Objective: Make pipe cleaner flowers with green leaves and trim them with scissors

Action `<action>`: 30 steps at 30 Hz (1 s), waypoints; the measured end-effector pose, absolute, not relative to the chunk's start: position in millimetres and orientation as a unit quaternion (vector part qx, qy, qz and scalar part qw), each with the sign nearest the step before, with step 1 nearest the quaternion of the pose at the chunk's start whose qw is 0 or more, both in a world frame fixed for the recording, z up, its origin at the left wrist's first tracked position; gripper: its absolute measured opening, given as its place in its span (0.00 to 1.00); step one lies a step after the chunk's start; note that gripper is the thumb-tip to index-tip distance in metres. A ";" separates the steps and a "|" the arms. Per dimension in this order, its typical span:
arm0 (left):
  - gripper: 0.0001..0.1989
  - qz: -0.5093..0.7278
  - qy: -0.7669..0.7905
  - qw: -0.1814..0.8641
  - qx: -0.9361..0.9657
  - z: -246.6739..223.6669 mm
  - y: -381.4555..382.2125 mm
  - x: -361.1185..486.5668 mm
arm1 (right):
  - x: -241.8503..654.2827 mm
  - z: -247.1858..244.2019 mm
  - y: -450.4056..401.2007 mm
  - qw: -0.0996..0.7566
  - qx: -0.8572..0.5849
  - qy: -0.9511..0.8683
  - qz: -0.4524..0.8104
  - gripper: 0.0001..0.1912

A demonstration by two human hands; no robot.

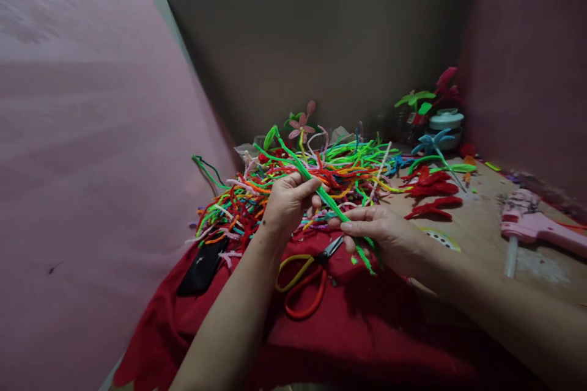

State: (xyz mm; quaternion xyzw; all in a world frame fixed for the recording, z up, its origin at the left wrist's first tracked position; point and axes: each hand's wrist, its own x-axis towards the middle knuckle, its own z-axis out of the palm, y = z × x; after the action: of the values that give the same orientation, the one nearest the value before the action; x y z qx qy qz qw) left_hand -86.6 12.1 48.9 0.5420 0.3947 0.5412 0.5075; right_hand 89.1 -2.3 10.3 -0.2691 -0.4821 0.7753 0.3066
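Several bright green pipe cleaners (331,204) run as a slanting bundle between my two hands. Thumb and fingers of my left hand (292,200) pinch the bundle near its middle. Lower down, my right hand (373,229) grips it close to the lower ends, which stick out below the fingers. The upper ends spread apart over a large pile of coloured pipe cleaners (241,204). Below the hands lies a pair of scissors (316,272) with one yellow and one red handle, its blades pointing toward my right hand.
A black phone (202,267) rests on the red cloth (339,311) at left. Red pipe-cleaner pieces (431,183) and a pink glue gun (534,220) lie on the table at right. Behind stand a lidded pot (446,120), a blue flower (432,142) and a pink flower (301,127). Walls border the table.
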 end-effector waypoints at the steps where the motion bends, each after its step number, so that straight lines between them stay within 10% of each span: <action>1: 0.11 0.538 0.390 0.518 0.539 49.2 12.6 -87.9 | 88.9 10.4 -2.8 0.305 -0.270 -0.477 0.779 0.14; 30: 0.10 0.609 0.380 0.536 0.444 61.2 11.2 -89.4 | 77.2 -1.1 -15.4 0.303 -0.241 -0.480 0.787 0.16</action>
State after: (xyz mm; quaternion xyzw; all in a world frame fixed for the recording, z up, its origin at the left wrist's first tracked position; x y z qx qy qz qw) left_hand -89.4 11.2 61.2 0.4438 0.3805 0.6094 0.5356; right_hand 77.2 -15.4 -1.1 -0.2406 -0.4800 0.7873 0.3030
